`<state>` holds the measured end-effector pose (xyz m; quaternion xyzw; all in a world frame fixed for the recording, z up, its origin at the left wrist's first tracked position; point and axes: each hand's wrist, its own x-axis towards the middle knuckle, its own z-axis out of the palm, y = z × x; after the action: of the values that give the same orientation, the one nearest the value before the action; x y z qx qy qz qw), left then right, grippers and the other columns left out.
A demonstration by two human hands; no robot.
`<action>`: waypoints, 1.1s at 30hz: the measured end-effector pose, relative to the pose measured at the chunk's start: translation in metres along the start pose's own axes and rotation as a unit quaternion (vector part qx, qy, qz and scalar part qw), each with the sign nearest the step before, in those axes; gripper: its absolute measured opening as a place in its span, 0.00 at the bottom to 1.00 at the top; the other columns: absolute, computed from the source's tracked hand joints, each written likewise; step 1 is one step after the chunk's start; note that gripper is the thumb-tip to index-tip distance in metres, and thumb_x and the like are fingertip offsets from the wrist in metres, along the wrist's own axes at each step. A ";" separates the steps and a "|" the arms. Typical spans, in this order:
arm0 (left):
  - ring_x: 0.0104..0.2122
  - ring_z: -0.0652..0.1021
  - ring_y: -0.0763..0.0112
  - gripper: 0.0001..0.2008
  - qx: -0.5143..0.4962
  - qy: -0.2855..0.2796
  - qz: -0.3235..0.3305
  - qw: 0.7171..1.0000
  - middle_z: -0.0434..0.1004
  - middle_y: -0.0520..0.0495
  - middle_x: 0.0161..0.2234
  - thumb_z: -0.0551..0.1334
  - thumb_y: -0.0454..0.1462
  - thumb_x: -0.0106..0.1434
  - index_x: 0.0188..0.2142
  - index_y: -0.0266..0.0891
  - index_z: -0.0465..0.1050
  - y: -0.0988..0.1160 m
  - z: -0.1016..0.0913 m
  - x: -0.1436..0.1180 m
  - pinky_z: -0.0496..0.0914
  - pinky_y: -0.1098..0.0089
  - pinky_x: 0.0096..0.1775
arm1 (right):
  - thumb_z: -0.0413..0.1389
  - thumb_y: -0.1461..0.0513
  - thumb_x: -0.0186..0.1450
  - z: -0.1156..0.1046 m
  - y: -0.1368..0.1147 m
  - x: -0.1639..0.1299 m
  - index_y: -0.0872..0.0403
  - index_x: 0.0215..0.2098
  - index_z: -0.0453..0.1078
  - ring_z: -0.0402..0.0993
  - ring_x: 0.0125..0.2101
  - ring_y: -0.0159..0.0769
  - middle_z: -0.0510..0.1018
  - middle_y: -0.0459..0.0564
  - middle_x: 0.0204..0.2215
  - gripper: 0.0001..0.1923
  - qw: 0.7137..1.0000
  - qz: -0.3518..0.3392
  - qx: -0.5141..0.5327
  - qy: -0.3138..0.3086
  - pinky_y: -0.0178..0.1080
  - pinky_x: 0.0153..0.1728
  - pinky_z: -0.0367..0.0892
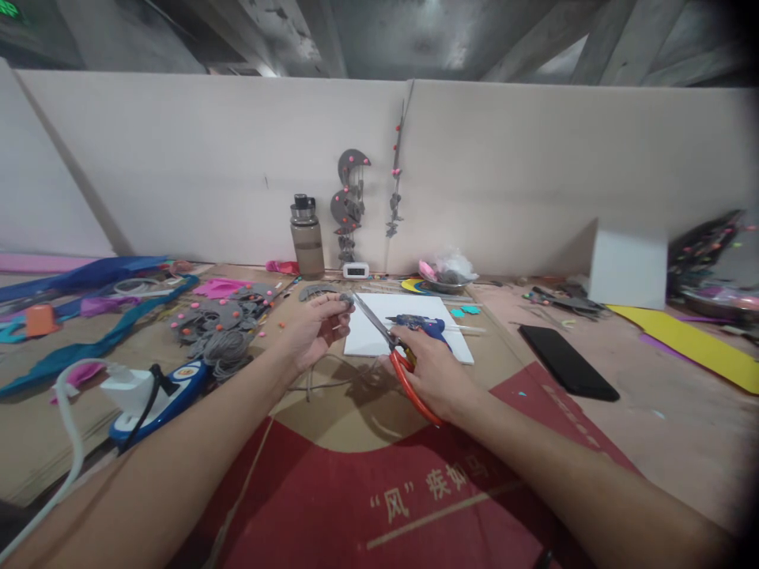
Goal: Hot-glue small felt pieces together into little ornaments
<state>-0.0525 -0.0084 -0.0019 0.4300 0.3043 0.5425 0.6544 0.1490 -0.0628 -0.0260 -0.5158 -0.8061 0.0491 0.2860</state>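
Between the fingertips of my left hand (320, 328) is a small grey piece (346, 301), too small to make out fully. My right hand (432, 365) grips a pair of scissors with red handles (409, 389). The scissors' blades (373, 318) point up and left, their tips close beside the grey piece. Behind my right hand a blue glue gun (422, 322) lies on a white board (371, 336). Grey yarn (320, 386) trails over the cardboard below my hands. A ball of grey yarn (222, 352) sits left of my left hand.
Left are a blue-and-white power strip (160, 403) with a white plug, felt strips (112, 328) and grey felt shapes (222, 310). A water bottle (307, 241), small digital clock (356, 271) and metal bowl (447, 278) stand along the back. A black phone (566, 362) lies right.
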 end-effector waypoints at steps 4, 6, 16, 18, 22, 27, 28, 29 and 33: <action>0.22 0.68 0.82 0.07 -0.001 0.007 0.000 1.000 0.71 0.52 0.26 0.65 0.30 0.48 0.29 0.34 0.69 0.001 0.002 -0.001 0.63 0.78 0.24 | 0.48 0.49 0.63 0.000 0.000 0.000 0.51 0.51 0.64 0.71 0.41 0.41 0.75 0.53 0.39 0.23 1.000 -0.003 -0.008 -0.006 0.39 0.40 0.63; 0.21 0.68 0.82 0.07 -0.003 0.008 0.002 1.000 0.70 0.53 0.24 0.65 0.29 0.48 0.28 0.33 0.69 0.002 0.002 -0.001 0.62 0.78 0.23 | 0.48 0.49 0.63 0.000 0.000 0.000 0.51 0.51 0.64 0.71 0.41 0.41 0.75 0.53 0.39 0.22 1.000 -0.006 -0.010 -0.007 0.39 0.41 0.63; 0.22 0.68 0.81 0.07 -0.009 0.007 0.000 1.000 0.71 0.52 0.25 0.65 0.29 0.48 0.28 0.34 0.69 0.001 0.002 -0.001 0.61 0.78 0.23 | 0.49 0.50 0.63 0.001 0.000 -0.001 0.51 0.50 0.65 0.71 0.42 0.42 0.76 0.54 0.39 0.22 1.000 -0.017 -0.016 0.000 0.40 0.42 0.63; 0.22 0.68 0.81 0.07 -0.006 0.006 0.000 1.000 0.71 0.52 0.25 0.65 0.30 0.48 0.28 0.34 0.68 0.001 0.002 -0.001 0.62 0.78 0.23 | 0.49 0.50 0.63 0.001 0.000 -0.001 0.51 0.50 0.65 0.71 0.42 0.41 0.76 0.54 0.39 0.21 1.000 -0.016 -0.015 -0.001 0.39 0.41 0.63; 0.22 0.68 0.81 0.07 -0.002 0.004 0.000 1.000 0.70 0.52 0.25 0.65 0.29 0.48 0.27 0.34 0.68 0.001 0.001 -0.001 0.63 0.78 0.24 | 0.50 0.51 0.63 0.001 -0.001 0.000 0.51 0.50 0.65 0.71 0.40 0.41 0.76 0.53 0.38 0.21 1.000 -0.011 -0.013 -0.003 0.38 0.40 0.63; 0.21 0.68 0.82 0.07 0.004 0.005 -0.006 1.000 0.72 0.51 0.27 0.65 0.30 0.48 0.28 0.34 0.68 0.000 0.001 0.000 0.62 0.79 0.22 | 0.49 0.49 0.63 -0.001 -0.002 0.000 0.51 0.48 0.66 0.72 0.35 0.39 0.77 0.52 0.35 0.20 1.000 0.011 0.001 -0.011 0.36 0.34 0.63; 0.20 0.67 0.83 0.08 0.014 0.007 -0.010 1.000 0.72 0.50 0.27 0.66 0.31 0.49 0.28 0.34 0.68 0.000 0.000 0.001 0.60 0.79 0.21 | 0.49 0.49 0.63 -0.001 -0.002 0.001 0.51 0.48 0.67 0.72 0.34 0.39 0.77 0.52 0.34 0.20 1.000 0.025 0.002 -0.015 0.35 0.32 0.62; 0.19 0.66 0.84 0.08 0.031 0.011 -0.012 0.999 0.72 0.50 0.27 0.66 0.31 0.48 0.28 0.33 0.68 -0.002 0.000 0.002 0.59 0.80 0.20 | 0.49 0.48 0.63 -0.001 -0.002 0.001 0.51 0.47 0.67 0.72 0.32 0.38 0.77 0.52 0.33 0.20 0.999 0.042 0.000 -0.021 0.35 0.30 0.61; 0.15 0.62 0.85 0.11 0.123 0.032 -0.017 0.992 0.69 0.51 0.22 0.68 0.36 0.48 0.25 0.33 0.67 -0.009 -0.008 0.008 0.52 0.80 0.16 | 0.48 0.47 0.63 -0.004 -0.001 0.004 0.52 0.44 0.69 0.73 0.28 0.39 0.77 0.53 0.28 0.21 0.992 0.108 -0.040 -0.054 0.34 0.24 0.58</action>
<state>-0.0534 0.0010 -0.0128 0.4841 0.3965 0.5037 0.5956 0.1489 -0.0606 -0.0209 -0.6072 -0.7613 0.0749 0.2146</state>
